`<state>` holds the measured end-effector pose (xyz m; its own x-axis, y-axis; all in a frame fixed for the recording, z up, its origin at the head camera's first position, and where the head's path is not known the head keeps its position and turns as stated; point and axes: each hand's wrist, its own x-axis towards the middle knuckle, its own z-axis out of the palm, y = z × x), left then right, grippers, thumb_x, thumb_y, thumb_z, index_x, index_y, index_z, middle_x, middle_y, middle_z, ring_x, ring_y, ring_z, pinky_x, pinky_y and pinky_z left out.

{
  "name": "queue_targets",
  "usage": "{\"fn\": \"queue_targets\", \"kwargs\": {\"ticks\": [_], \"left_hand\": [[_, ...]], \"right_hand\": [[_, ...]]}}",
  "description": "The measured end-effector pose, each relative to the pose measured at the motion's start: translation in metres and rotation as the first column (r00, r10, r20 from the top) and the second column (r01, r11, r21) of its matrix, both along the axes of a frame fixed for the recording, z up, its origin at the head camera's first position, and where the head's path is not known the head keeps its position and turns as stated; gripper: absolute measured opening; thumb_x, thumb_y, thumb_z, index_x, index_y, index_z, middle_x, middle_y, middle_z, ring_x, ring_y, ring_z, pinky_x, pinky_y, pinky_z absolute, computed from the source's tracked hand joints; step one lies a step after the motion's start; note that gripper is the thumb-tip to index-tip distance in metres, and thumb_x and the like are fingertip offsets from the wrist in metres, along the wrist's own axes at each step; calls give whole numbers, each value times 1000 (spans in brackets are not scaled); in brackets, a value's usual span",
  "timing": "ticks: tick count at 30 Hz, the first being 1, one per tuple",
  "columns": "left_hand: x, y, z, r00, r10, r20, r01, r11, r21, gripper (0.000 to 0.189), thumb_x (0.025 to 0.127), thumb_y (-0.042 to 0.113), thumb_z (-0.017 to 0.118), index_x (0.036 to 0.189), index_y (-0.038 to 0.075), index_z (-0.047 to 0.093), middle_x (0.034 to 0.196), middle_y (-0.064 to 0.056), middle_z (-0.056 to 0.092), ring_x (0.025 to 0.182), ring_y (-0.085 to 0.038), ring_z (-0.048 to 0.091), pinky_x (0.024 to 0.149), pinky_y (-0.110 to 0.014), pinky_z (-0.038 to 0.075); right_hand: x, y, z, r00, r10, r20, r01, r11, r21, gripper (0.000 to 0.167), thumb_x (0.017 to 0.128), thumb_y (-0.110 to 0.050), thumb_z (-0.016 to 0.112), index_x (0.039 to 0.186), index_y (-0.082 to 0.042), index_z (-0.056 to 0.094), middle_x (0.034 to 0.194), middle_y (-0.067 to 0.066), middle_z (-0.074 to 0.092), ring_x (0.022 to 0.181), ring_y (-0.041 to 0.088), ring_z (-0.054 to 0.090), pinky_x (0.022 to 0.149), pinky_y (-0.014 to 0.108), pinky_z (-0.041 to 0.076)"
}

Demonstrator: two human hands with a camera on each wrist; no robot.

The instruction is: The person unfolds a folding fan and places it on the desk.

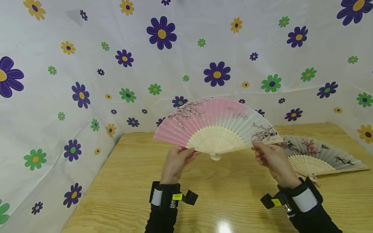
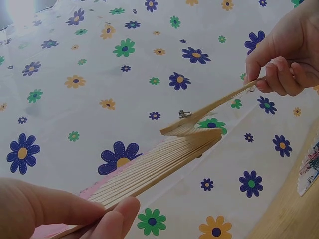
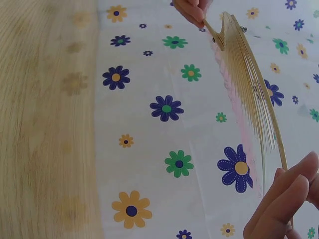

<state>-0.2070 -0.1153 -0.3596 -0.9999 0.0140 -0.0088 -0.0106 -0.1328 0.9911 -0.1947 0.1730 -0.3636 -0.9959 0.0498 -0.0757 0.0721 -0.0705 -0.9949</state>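
Observation:
A folding fan (image 1: pixel 217 119), pink on the left and fading to pale grey-white on the right, is spread out above the table, with printed blossom branches and pale slotted ribs. My left hand (image 1: pixel 178 161) pinches its left end rib between thumb and fingers. At the other end, my right hand (image 1: pixel 272 160) pinches the right end rib. The fan's pivot (image 1: pixel 215 156) hangs at the bottom between both hands. In the left wrist view, the ribs (image 2: pixel 159 167) slant up from the left fingers, and the right hand (image 2: pixel 286 59) grips the far rib.
A second open fan (image 1: pixel 316 155), greyish with red blossoms and dark birds, lies on the wooden table (image 1: pixel 125 194) at the right, behind my right wrist. White cloth with printed flowers (image 1: pixel 186 58) stands behind the table and along both sides.

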Motion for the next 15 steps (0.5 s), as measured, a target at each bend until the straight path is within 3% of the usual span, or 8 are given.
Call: {"fn": "queue_targets", "kwargs": {"ticks": [15], "left_hand": [[-2,-7,1,1000,30,-1,-30,998,48,26,104,-6,53,125,-22,56,93,-8,69,79,-3,72,81,-16,60]], "right_hand": [[-1,-12,-10,999,4,34,0,994,-112,41,110,-24,55,72,-24,71,65,-13,61,60,0,53,57,13,50]]}}
